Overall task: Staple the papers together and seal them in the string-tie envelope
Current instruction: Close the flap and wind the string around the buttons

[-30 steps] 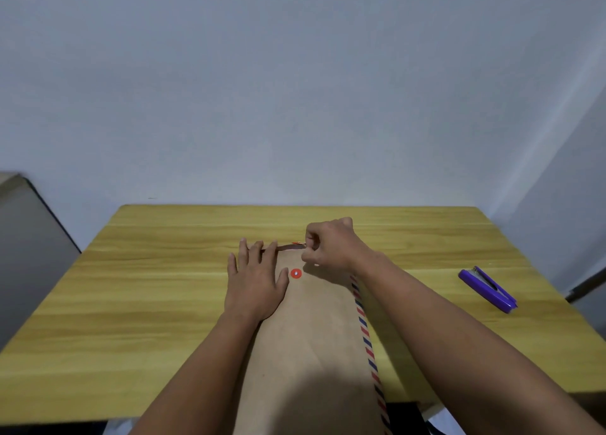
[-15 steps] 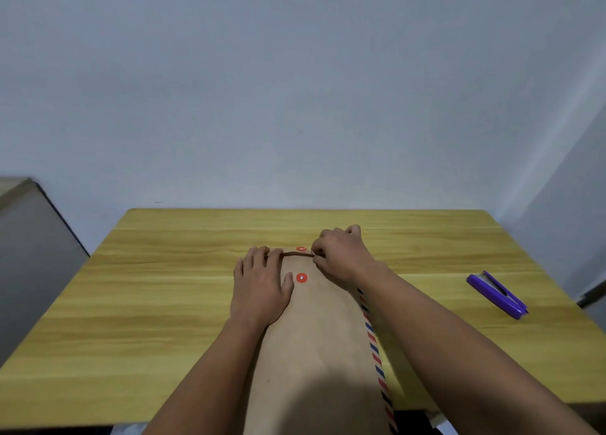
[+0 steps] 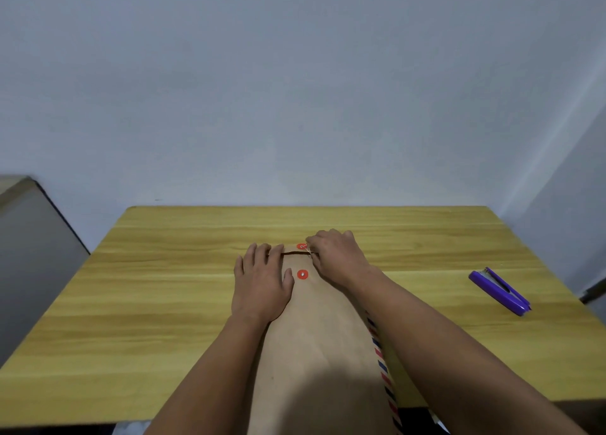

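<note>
I see a yellow wood-grain table [image 3: 164,303] set against a plain pale wall [image 3: 295,90]; a grey cabinet [image 3: 29,254] stands at its left; a glossy purple stapler [image 3: 500,292] lies well to the right. The flat brown kraft envelope [image 3: 321,352], striped red and blue along one edge, lies at mid-table; my left hand [image 3: 262,284] presses it with straight fingers; my right hand [image 3: 337,254] pinches the thin string [image 3: 307,248] by the upper red disc [image 3: 301,246]; the lower red disc [image 3: 302,274] sits between the hands.

Our one head-worn wide view, looking forward and down from the near edge of the table [image 3: 164,270], far wall [image 3: 295,90] filling the upper half.
</note>
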{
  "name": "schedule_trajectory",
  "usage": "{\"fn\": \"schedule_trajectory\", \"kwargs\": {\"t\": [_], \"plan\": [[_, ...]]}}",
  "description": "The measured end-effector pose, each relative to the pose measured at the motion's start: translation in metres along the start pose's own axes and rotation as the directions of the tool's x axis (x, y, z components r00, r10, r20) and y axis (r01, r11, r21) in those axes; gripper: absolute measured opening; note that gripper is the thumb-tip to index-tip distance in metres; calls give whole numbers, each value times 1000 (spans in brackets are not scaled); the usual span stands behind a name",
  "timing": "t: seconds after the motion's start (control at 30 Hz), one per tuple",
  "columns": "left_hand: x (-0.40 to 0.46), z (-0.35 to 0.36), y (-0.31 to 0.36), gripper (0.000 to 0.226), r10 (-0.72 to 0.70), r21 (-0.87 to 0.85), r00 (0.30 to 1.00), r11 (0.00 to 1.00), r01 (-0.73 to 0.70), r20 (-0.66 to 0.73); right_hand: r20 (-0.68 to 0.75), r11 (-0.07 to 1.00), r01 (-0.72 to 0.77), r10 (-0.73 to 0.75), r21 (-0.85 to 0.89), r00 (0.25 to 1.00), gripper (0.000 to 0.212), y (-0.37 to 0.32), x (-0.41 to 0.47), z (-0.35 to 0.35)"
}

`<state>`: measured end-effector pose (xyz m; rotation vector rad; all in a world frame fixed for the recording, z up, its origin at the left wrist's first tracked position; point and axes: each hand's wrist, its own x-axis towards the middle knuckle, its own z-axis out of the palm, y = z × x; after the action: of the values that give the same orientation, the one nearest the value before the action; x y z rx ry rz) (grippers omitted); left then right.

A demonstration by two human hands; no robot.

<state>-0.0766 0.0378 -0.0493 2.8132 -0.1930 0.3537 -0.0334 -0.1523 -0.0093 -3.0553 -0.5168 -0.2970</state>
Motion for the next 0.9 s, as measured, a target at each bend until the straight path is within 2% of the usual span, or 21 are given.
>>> {"fn": "schedule_trajectory", "kwargs": {"t": [0.13, 0.33, 0.5, 0.63, 0.73, 0.9], "plan": [[0, -1, 1, 60, 2, -11, 1000, 1000, -2, -11, -31, 994, 2, -6, -106, 1000, 28, -3, 5, 4], [0, -4, 3, 61, 3, 13, 1000, 1000, -3, 16, -129, 992, 98, -107, -76, 986, 20, 10, -3, 14], [0, -3, 4, 52, 19, 50, 999, 999, -21, 42, -69, 988, 133, -139, -76, 988, 28, 9, -3, 7], [1, -5, 5, 52, 11, 80, 997, 997, -18, 80, -28, 973, 224, -225, -54, 974, 31, 10, -5, -5], [2, -3, 4, 57, 19, 86, 995, 996, -27, 101, -72, 961, 274, -277, -46, 958, 36, 10, -14, -12], [2, -2, 3, 59, 16, 76, 993, 997, -25, 118, -168, 977, 185, -166, 107, 972, 33, 7, -32, -23]]}}
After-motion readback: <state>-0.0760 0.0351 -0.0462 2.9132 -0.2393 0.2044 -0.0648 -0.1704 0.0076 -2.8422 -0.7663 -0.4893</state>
